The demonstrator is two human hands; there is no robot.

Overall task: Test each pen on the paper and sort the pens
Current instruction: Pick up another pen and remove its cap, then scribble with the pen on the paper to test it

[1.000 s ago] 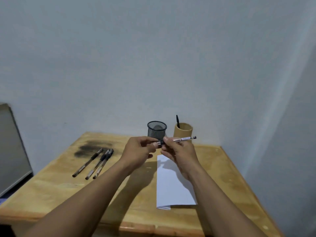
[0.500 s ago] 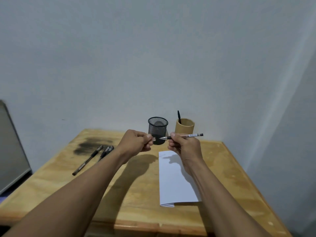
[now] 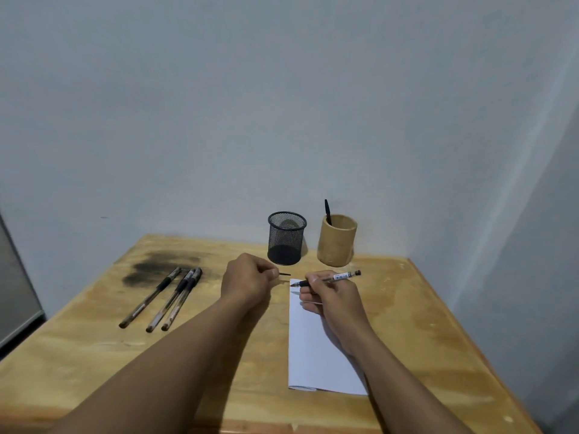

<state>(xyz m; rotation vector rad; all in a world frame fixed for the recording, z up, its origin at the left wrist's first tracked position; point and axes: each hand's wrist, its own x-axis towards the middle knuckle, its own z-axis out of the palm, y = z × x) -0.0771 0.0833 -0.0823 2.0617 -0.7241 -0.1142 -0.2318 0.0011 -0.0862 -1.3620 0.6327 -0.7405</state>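
My right hand (image 3: 333, 296) grips an uncapped clear pen (image 3: 340, 276), its tip over the top left corner of the folded white paper (image 3: 308, 355). My left hand (image 3: 247, 280) is closed on the pen's cap (image 3: 284, 274), whose dark end sticks out toward the paper. Three capped pens (image 3: 169, 296) lie side by side on the left of the wooden table (image 3: 94, 355). At the back stand a black mesh cup (image 3: 286, 238), which looks empty, and a bamboo cup (image 3: 336, 241) with one black pen (image 3: 327, 211) in it.
A dark scorched stain (image 3: 150, 267) marks the table behind the three pens. Walls close off the back and the right side. A grey panel (image 3: 12, 296) stands past the table's left edge.
The cap came off the pen and my hands drew apart. Both hands dropped from in front of the cups to the table, the pen tip now at the paper's top corner.
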